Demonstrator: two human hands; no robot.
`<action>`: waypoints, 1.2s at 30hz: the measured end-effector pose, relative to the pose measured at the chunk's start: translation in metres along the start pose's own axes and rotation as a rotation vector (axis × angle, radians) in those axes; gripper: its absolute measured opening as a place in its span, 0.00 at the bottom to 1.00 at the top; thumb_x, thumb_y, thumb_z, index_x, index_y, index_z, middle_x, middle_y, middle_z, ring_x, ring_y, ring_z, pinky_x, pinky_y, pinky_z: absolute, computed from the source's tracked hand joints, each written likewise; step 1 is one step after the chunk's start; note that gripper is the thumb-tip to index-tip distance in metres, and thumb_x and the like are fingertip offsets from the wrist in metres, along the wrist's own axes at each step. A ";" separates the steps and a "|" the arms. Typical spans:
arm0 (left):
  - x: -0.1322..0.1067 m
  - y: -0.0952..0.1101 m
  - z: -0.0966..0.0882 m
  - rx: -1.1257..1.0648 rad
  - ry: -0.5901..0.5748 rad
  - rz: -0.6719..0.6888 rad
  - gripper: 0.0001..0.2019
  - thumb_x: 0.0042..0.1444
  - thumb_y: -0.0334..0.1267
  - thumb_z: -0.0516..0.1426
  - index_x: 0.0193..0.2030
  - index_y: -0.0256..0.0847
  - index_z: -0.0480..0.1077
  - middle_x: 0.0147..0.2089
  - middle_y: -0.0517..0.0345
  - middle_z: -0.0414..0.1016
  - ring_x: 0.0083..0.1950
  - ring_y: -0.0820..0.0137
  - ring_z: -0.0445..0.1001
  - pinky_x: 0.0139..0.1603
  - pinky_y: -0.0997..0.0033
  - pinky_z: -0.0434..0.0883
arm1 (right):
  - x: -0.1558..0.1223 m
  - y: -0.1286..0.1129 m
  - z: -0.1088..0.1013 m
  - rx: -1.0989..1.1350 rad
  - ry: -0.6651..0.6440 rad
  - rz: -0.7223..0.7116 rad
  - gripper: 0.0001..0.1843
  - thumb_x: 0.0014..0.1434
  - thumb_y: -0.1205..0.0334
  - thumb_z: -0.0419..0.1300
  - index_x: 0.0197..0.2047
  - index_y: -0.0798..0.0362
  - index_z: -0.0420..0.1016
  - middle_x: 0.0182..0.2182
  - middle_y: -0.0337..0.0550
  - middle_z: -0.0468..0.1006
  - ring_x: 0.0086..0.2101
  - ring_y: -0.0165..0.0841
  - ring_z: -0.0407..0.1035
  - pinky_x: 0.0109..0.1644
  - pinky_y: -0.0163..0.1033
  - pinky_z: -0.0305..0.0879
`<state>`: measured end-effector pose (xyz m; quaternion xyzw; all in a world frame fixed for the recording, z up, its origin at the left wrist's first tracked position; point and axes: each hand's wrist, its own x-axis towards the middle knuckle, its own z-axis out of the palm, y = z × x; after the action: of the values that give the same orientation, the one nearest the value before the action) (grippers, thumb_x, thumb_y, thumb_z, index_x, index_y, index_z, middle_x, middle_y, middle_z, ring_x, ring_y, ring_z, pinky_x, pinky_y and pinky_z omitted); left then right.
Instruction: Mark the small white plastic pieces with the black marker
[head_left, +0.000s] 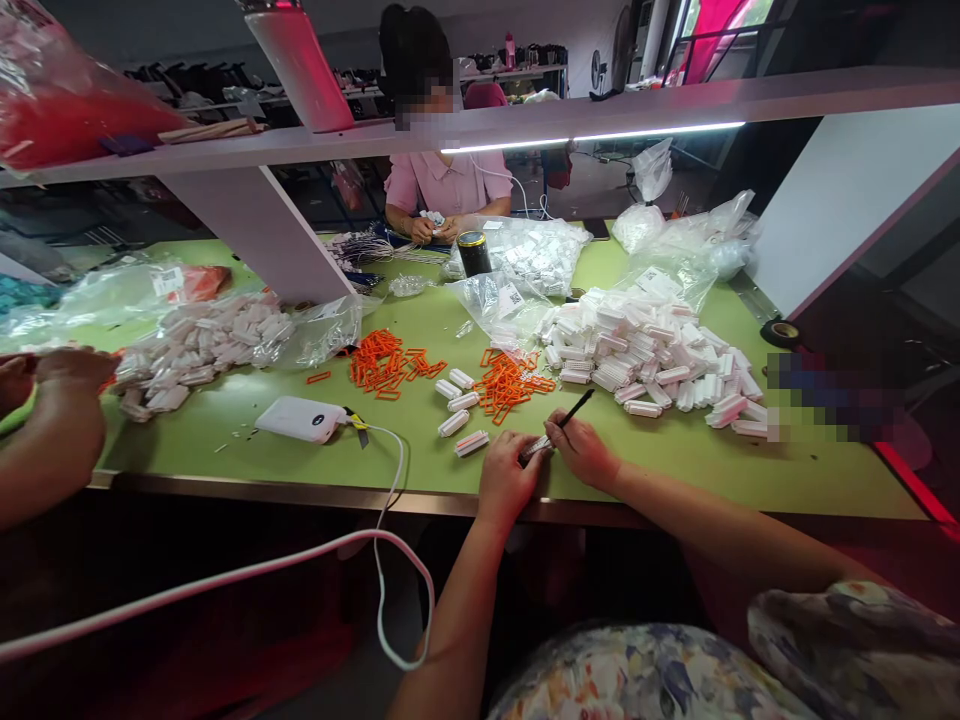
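Near the table's front edge, my left hand [507, 474] is closed around a small white plastic connector housing [535, 449], mostly hidden by the fingers. My right hand [583, 450] pinches a thin black pen-like tool [574, 408], its lower end at the white piece and its upper end pointing up and right. Just left of my hands lie several loose white housings [453, 424], one with an orange strip along it [472, 443]. Behind them is a small heap of orange rectangular frames [504, 388]. A large pile of white housings [637, 345] spreads to the right.
A white power bank [298, 419] with a white cable [397, 455] lies left of me. Another orange heap [379, 362], a black can [473, 254] and plastic bags [525, 250] stand farther back. A co-worker's arm [56, 420] reaches in at left; another person [448, 185] sits opposite. A shelf [480, 135] crosses above.
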<state>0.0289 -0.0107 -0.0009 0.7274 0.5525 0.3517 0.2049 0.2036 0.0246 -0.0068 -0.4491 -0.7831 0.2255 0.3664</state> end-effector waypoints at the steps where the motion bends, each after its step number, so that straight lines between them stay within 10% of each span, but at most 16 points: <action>1: 0.000 0.000 0.000 -0.001 0.001 -0.001 0.05 0.63 0.35 0.63 0.44 0.42 0.78 0.42 0.54 0.80 0.46 0.61 0.76 0.51 0.60 0.71 | 0.000 0.000 0.001 -0.035 -0.011 -0.017 0.14 0.75 0.58 0.46 0.38 0.49 0.66 0.28 0.41 0.75 0.29 0.34 0.70 0.37 0.38 0.66; 36: 0.001 -0.003 0.002 0.029 0.003 -0.009 0.04 0.61 0.32 0.62 0.42 0.44 0.77 0.42 0.55 0.79 0.47 0.61 0.76 0.52 0.60 0.72 | 0.003 -0.009 0.002 -0.241 -0.117 -0.127 0.14 0.76 0.59 0.48 0.41 0.53 0.71 0.32 0.48 0.80 0.33 0.37 0.73 0.39 0.39 0.65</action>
<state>0.0285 -0.0091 -0.0039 0.7273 0.5610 0.3438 0.1951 0.1969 0.0226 -0.0010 -0.4252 -0.8514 0.1321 0.2771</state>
